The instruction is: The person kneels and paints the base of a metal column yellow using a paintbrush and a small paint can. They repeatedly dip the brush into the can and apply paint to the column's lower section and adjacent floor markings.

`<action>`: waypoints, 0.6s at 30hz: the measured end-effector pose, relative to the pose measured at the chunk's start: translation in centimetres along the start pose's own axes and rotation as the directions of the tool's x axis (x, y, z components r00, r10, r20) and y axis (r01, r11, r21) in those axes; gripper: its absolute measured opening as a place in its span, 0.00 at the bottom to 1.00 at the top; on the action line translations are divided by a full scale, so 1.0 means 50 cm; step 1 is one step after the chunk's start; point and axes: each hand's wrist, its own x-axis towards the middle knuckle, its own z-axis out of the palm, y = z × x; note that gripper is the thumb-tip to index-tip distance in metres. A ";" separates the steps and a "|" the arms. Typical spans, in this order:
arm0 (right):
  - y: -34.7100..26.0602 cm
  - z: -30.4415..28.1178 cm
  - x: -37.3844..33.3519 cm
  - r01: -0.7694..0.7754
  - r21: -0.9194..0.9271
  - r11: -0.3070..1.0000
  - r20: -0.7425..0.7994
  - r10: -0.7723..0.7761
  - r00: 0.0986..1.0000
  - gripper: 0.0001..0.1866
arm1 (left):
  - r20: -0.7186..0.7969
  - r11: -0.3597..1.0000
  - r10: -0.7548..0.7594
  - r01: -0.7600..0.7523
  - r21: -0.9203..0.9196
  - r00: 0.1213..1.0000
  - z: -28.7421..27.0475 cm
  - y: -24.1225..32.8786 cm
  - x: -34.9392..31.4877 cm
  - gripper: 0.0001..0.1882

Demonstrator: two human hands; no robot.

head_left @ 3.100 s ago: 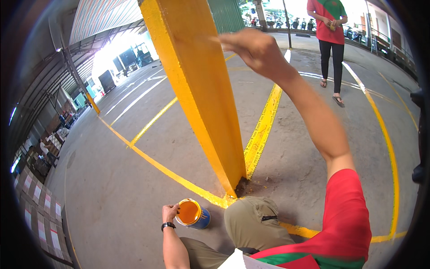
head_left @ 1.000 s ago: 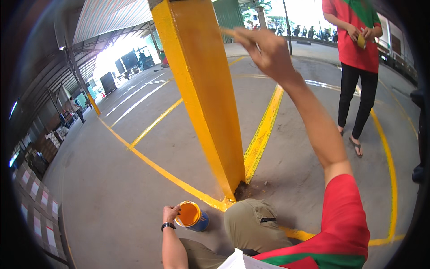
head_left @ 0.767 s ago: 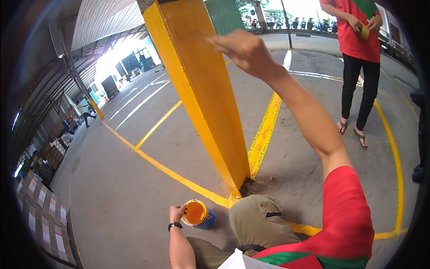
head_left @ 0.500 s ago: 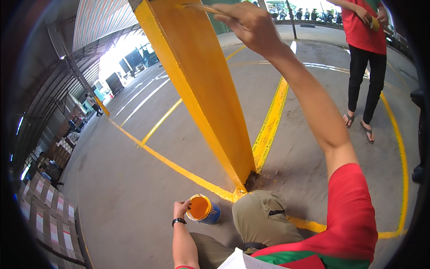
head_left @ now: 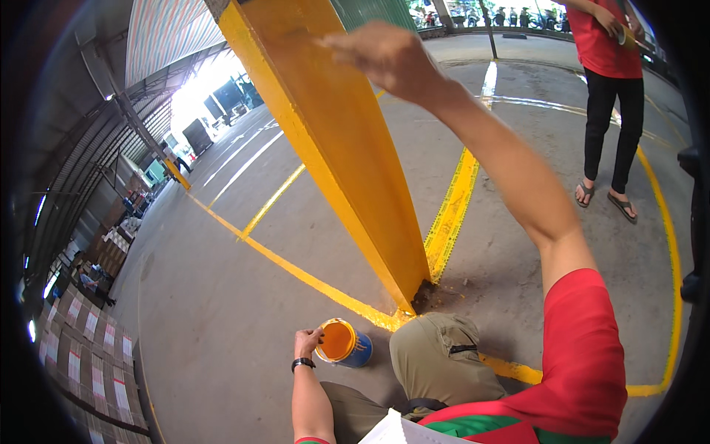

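My right hand (head_left: 392, 61) up by pillar (head_left: 347, 163), near its top, fingers pressed together, pinching what looks like slim brush (head_left: 331, 41); too blurred to tell if tip touches. Left hand (head_left: 308, 342) pinches rim of blue bucket (head_left: 360, 351) on floor (head_left: 222, 340), orange-yellow paint (head_left: 336, 342) inside. Both pillar faces I see yellow nearly throughout: mostly done, I judge. Perhaps left: darker stretch (head_left: 292, 37) by brush, grey top edge (head_left: 216, 6), dark foot (head_left: 423, 294). Far faces hidden, cannot tell.
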 end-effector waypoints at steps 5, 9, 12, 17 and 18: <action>-0.035 -0.084 -0.092 -0.080 0.104 0.991 0.094 0.070 0.993 0.14 | 0.017 1.000 0.002 -0.002 -0.010 1.000 0.002 -0.005 0.010 0.16; 0.018 -0.050 -0.040 -0.156 -0.035 0.987 0.002 0.156 0.988 0.13 | 0.014 1.000 -0.004 0.004 0.005 1.000 0.002 0.000 0.008 0.18; 0.008 0.017 -0.022 -0.093 0.227 0.970 -0.222 0.144 0.964 0.09 | -0.002 1.000 0.000 0.000 0.020 1.000 0.001 0.004 0.002 0.18; -0.170 -0.059 -0.242 -0.217 0.218 0.951 0.180 0.180 0.967 0.18 | 0.007 0.999 0.037 -0.037 -0.013 0.999 -0.003 0.005 -0.002 0.17; -0.212 -0.080 -0.289 -0.230 0.232 0.945 0.283 0.161 0.945 0.18 | 0.011 1.000 0.028 -0.028 -0.009 1.000 -0.004 0.003 0.001 0.17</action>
